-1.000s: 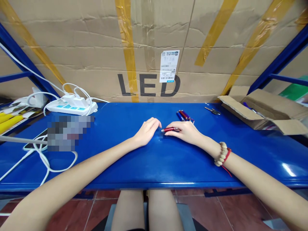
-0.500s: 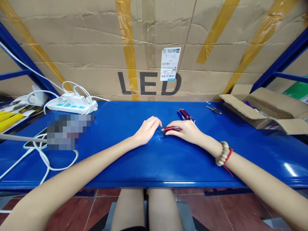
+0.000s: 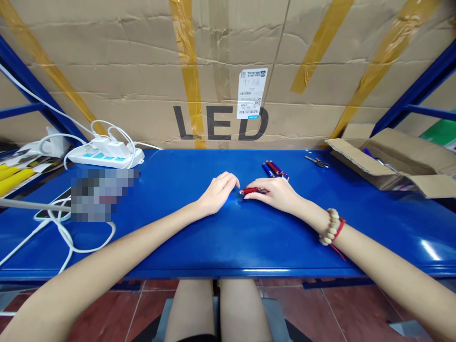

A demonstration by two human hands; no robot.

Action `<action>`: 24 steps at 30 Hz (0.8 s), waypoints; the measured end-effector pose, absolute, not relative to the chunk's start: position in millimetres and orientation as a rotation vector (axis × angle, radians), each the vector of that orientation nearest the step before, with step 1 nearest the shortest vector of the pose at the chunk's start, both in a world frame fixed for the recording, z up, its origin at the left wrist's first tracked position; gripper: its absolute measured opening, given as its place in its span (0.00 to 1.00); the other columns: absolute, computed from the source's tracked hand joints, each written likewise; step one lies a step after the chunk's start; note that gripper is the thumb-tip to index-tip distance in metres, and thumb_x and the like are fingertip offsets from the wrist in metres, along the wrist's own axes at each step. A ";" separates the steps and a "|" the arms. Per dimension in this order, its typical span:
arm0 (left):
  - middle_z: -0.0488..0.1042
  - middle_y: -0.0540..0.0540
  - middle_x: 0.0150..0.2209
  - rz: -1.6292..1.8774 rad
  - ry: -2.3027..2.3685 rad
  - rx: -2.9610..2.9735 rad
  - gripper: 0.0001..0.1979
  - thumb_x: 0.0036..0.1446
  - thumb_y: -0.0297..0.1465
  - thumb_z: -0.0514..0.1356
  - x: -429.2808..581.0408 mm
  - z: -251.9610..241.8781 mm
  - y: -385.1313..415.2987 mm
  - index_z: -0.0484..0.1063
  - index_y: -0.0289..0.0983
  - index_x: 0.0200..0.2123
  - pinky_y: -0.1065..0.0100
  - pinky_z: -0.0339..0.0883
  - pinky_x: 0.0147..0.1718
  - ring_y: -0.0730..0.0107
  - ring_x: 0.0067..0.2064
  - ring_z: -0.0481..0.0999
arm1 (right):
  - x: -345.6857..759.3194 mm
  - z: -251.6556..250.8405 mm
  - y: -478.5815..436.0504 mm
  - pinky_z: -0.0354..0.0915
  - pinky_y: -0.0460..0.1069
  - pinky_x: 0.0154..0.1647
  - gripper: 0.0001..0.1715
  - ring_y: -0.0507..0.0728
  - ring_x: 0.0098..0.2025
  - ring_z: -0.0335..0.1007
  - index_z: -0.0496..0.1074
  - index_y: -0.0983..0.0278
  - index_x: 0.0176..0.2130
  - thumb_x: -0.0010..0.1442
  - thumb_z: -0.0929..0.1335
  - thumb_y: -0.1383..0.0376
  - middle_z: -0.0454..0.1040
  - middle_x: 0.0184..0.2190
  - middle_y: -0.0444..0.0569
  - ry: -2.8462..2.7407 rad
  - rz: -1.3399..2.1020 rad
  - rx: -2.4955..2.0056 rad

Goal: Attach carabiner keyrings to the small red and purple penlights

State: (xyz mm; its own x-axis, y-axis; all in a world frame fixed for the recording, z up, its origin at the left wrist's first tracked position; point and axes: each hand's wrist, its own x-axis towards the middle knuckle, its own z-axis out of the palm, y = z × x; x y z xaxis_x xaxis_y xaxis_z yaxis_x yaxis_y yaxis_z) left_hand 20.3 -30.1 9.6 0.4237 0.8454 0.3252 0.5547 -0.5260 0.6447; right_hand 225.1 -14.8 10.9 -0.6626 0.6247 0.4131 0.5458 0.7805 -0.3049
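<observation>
My right hand (image 3: 276,192) pinches a small red flashlight (image 3: 251,191) between thumb and fingers, low over the blue table. Its silver end points left, and a pale bluish glow shows on the tabletop just below that end. Facing it, my left hand (image 3: 219,192) rests on its edge with the fingers curved and nothing visible in it; the palm side is partly hidden. A short gap separates its fingertips from the flashlight. Behind my right hand lie several similar blue and red flashlights (image 3: 273,168) with cords, partly covered by the hand.
Keys (image 3: 317,162) lie near an open cardboard box (image 3: 377,168) at the right. On the left are a white power strip (image 3: 103,156), tangled white cables (image 3: 67,232) and yellow-handled tools (image 3: 17,180). A large LED carton (image 3: 142,71) stands behind the blue table (image 3: 231,247).
</observation>
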 end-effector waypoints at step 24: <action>0.68 0.48 0.35 0.870 1.214 2.230 0.18 0.65 0.34 0.40 21.4 12.5 -31.2 0.66 0.37 0.31 0.64 0.58 0.48 0.68 0.43 0.67 | 224.5 12.0 -15.6 0.64 0.46 0.37 0.18 0.55 0.37 0.74 0.75 0.60 0.37 0.57 0.64 0.51 0.78 0.35 0.45 -2.479 0.241 -0.870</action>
